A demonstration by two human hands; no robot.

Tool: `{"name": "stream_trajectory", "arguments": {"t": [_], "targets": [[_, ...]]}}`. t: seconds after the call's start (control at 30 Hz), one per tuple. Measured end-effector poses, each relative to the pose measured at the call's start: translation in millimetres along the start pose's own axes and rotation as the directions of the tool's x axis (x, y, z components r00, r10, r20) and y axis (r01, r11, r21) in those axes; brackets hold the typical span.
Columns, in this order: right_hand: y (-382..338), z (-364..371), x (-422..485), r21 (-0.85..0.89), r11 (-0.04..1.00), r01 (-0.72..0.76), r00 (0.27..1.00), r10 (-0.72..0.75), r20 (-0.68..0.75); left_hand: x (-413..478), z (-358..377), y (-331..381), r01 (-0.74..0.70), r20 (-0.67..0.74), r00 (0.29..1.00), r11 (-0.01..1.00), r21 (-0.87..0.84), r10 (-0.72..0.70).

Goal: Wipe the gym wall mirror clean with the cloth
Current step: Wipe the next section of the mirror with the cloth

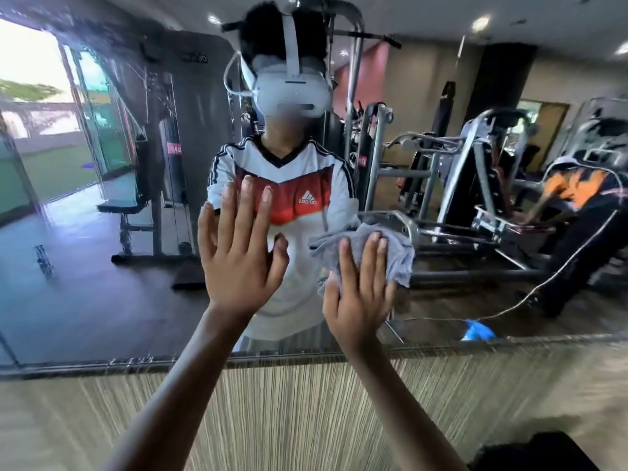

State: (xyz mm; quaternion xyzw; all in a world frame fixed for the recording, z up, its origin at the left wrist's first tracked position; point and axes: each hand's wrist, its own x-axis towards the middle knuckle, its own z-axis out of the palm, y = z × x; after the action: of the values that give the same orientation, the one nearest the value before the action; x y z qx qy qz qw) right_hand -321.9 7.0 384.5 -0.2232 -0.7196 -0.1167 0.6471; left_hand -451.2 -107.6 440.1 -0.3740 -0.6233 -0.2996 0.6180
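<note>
The wall mirror (102,283) fills the upper three quarters of the head view and shows a reflected gym and a person in a headset. My left hand (238,253) lies flat on the glass near the middle, fingers straight and spread. Just to its right, my right hand (360,287) presses a crumpled grey cloth (394,246) against the mirror with straight fingers; the cloth bunches out above and to the right of the fingertips.
The mirror's lower edge (136,363) runs across the view above a striped wood-grain wall panel (306,419). Reflected weight machines (458,185) and a glass door (51,130) appear in the mirror. A dark object (530,453) sits at the bottom right corner.
</note>
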Motion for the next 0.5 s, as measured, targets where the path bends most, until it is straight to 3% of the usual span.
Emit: {"name": "stream_trajectory", "arguments": {"t": [0.13, 0.2, 0.3, 0.37, 0.43, 0.5], "targets": [[42.6, -11.2, -45.9, -0.057, 0.935, 0.35, 0.92, -0.331, 0.208, -0.9, -0.6, -2.5, -0.01, 0.0, 1.0, 1.0, -0.008, 0.01], [76.8, -21.7, -55.2, -0.096, 0.906, 0.412, 0.896, -0.385, 0.22, -1.3, -0.6, -1.0, -0.003, -0.009, 1.0, 1.0, -0.016, 0.003], [82.8, -25.4, -18.9, -0.133, 0.984, 0.118, 0.991, -0.109, 0.073, 0.4, 0.2, 2.2, 0.002, -0.02, 1.0, 1.0, 0.001, -0.002], [53.4, -22.9, 23.8, -0.098, 0.988, -0.123, 0.992, 0.121, -0.029, 1.2, -1.2, 3.4, 0.008, -0.017, 1.0, 1.0, -0.005, -0.008], [22.8, -18.6, 49.1, -0.066, 0.988, -0.138, 0.99, 0.137, -0.024, 1.3, -2.2, 2.8, 0.009, -0.014, 1.0, 1.0, -0.015, -0.009], [6.9, -13.1, 49.7, -0.075, 0.997, -0.008, 1.0, 0.01, 0.025, 2.3, -3.5, 2.1, 0.008, -0.008, 1.0, 1.0, -0.023, -0.008]]}}
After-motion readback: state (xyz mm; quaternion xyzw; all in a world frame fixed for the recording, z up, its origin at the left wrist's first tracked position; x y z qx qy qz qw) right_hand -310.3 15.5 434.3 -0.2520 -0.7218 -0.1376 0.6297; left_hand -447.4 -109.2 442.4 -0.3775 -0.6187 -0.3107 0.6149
